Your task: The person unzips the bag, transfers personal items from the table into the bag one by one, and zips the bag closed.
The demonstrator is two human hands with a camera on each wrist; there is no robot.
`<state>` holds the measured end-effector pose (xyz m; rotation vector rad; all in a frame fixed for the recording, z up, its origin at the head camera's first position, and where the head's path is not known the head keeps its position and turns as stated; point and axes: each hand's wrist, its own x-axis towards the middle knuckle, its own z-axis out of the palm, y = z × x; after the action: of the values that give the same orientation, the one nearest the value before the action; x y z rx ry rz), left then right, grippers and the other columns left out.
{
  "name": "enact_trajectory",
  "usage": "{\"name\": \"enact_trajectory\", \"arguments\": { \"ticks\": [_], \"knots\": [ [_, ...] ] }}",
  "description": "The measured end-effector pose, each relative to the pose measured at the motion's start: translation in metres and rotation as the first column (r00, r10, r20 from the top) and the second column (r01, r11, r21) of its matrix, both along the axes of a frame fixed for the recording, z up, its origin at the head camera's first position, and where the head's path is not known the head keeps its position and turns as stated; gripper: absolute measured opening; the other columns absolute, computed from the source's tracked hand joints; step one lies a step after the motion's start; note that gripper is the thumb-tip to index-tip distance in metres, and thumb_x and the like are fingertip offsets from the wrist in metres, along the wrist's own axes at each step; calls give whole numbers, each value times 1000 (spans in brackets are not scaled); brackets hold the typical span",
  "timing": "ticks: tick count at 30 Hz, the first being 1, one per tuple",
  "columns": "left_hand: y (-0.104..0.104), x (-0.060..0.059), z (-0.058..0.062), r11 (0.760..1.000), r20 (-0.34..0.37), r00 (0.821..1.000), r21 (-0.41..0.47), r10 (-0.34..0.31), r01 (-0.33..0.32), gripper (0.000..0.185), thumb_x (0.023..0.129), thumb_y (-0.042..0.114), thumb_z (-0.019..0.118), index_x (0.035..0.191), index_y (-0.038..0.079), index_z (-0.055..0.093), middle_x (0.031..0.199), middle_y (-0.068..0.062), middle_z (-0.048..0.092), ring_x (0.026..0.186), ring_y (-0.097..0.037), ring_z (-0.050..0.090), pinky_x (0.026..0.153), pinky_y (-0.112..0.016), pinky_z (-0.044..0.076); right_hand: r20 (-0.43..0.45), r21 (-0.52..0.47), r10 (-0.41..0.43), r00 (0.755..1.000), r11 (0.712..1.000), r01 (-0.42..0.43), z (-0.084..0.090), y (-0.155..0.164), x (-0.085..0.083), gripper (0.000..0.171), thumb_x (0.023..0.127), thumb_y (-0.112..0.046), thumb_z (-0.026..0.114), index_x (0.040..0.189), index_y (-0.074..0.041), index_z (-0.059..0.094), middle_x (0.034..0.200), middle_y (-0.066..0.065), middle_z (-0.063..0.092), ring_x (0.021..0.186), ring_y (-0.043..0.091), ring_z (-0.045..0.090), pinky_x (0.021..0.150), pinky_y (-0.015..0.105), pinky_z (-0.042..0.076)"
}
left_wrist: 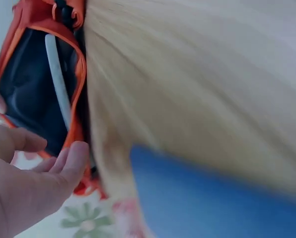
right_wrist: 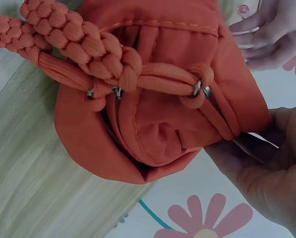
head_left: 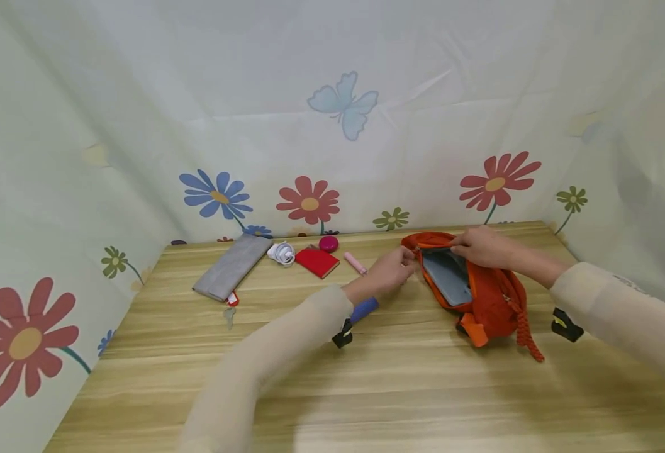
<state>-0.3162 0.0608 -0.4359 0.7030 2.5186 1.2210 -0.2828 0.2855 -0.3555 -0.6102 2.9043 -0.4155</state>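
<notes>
An orange bag [head_left: 493, 302] lies on the table with its zippered mouth gaping, showing a dark lining. Inside, a flat grey item [head_left: 448, 277] is visible; its pale edge [left_wrist: 58, 79] shows in the left wrist view. My right hand [head_left: 482, 247] pinches the bag's fabric at the opening's far edge. At the left side of the mouth is my left hand [head_left: 389, 272], fingers loosely bent beside the orange rim, with nothing held. Braided orange zipper pulls [right_wrist: 83, 44] hang on the bag's outside.
Left of the bag lie a grey pouch [head_left: 234, 267], a key [head_left: 229, 316], a coiled white cable [head_left: 282, 253], a red notebook [head_left: 317, 262], a round magenta case [head_left: 328, 243] and a pink tube [head_left: 355, 263]. A blue object [head_left: 364, 309] sits by my left forearm. A flowered curtain [head_left: 332, 157] hangs behind.
</notes>
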Motion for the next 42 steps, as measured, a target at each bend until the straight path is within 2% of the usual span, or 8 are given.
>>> {"name": "enact_trajectory", "arguments": {
  "ticks": [2,5,8,12,20,28,34,42],
  "knots": [
    [-14,5,9,983,-162,982,-173,-92,64,37,101,9,56,136,-2,55,123,-14,67,109,-23,66,89,-28,53,-6,4,5,1000,1000,-5,1,0,0,37,103,-13,56,131,11,62,97,14,71,59,18,41,56,31,34],
    [-34,14,20,931,-305,926,-350,-220,106,41,102,12,55,141,-1,51,133,-14,62,119,-23,63,98,-31,51,-7,23,16,1000,1000,-16,3,0,0,37,103,-13,56,131,10,63,102,17,71,60,18,41,57,31,35],
    [-55,24,26,881,-379,876,-463,-298,100,41,105,16,53,143,1,50,138,-13,59,123,-23,60,102,-33,50,8,43,43,999,998,-43,5,0,-1,37,103,-13,55,131,10,63,102,17,71,60,17,41,58,31,36],
    [-82,34,29,836,-402,852,-544,-334,71,40,105,20,54,142,2,53,137,-12,60,122,-23,61,100,-34,52,43,65,106,993,992,-109,6,2,-4,34,103,-12,56,127,11,65,88,10,68,59,15,43,58,30,38],
    [-126,44,22,793,-311,899,-606,-310,64,45,103,22,59,144,4,52,132,-12,61,111,-21,62,88,-34,57,110,126,206,972,968,-219,11,5,-13,33,103,-11,57,128,9,66,103,12,73,64,12,48,60,29,41],
    [-142,57,7,703,-232,921,-709,-314,62,62,100,46,61,150,11,47,142,-10,55,124,-24,58,98,-42,54,134,175,261,956,943,-282,15,2,-19,32,102,-10,58,125,11,66,109,18,74,78,15,63,67,32,52],
    [-146,61,-3,675,-261,897,-736,-356,54,71,97,56,62,151,14,46,149,-10,47,127,-30,52,101,-45,51,140,173,263,954,943,-285,17,2,-20,33,103,-11,58,127,11,65,110,18,73,72,12,59,63,30,47],
    [-148,62,-10,679,-279,887,-732,-367,51,73,97,59,58,154,16,44,156,-10,42,138,-32,43,111,-49,43,151,149,259,954,948,-281,16,3,-22,34,104,-11,56,128,12,64,104,13,75,57,10,47,59,29,41]
  ]
}}
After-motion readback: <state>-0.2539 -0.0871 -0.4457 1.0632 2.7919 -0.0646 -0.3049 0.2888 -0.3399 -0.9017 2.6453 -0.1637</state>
